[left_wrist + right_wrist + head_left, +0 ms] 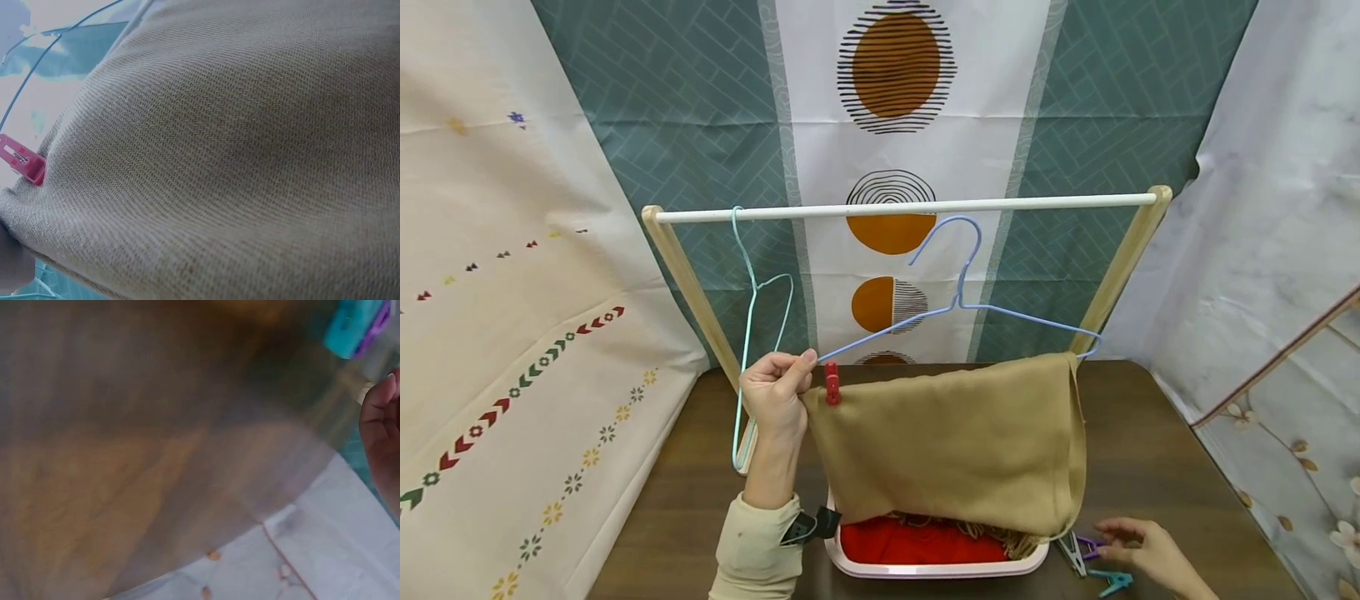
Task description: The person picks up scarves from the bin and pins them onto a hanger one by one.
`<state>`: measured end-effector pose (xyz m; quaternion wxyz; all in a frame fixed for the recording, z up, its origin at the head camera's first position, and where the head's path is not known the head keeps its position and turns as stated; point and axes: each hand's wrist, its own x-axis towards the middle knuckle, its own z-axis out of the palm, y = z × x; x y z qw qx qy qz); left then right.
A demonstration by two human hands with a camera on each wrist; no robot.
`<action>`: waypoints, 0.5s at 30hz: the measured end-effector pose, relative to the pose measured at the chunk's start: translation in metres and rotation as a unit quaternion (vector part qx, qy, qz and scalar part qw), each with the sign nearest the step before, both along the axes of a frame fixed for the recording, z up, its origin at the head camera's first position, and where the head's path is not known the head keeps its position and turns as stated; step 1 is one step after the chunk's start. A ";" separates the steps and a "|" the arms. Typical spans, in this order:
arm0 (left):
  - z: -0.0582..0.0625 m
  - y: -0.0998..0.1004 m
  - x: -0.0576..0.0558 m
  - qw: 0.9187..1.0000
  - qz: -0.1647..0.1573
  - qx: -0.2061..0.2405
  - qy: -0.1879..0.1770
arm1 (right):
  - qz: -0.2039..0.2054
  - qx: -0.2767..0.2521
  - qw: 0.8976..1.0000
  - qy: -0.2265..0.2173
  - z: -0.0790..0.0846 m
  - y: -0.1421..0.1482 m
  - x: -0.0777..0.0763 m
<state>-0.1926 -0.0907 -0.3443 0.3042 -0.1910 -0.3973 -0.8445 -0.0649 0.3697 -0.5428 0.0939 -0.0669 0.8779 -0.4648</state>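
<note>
My left hand (775, 392) pinches the left end of a blue clothes hanger (880, 333) between thumb and fingers, at the corner of a folded tan cloth (955, 442). The cloth hangs along the hanger's lower part and fills most of the left wrist view. A red clothespin (832, 383) grips its upper left edge; the same red clothespin (24, 159) shows in the left wrist view. Low on the right, my right hand (1138, 550) is at a purple clothespin (1090, 547), fingers loosely bent. Beside it lie a grey clothespin (1072, 553) and a teal clothespin (1111, 581).
A white rod (820, 212) on wooden posts spans the table (677, 500). A mint hanger (749, 333) hangs at its left. Under the cloth stands a white basket (940, 571) with red fabric (917, 543) and tan fringe inside.
</note>
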 end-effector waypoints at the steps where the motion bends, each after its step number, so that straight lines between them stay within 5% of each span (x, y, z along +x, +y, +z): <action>1: 0.000 0.000 0.000 1.000 0.001 -0.001 -0.001 | 0.003 0.011 1.000 0.006 -0.004 0.003 0.002; 6: 0.001 -0.002 -0.001 1.000 -0.007 0.009 0.007 | 0.040 0.038 0.996 0.075 -0.023 0.019 0.010; 12: 0.004 -0.005 -0.001 1.000 -0.012 0.023 0.007 | 0.082 0.049 0.976 0.195 -0.042 0.032 0.014; 15: 0.005 -0.007 -0.002 1.000 -0.013 0.028 0.008 | 0.082 0.060 0.976 0.194 -0.044 0.033 0.013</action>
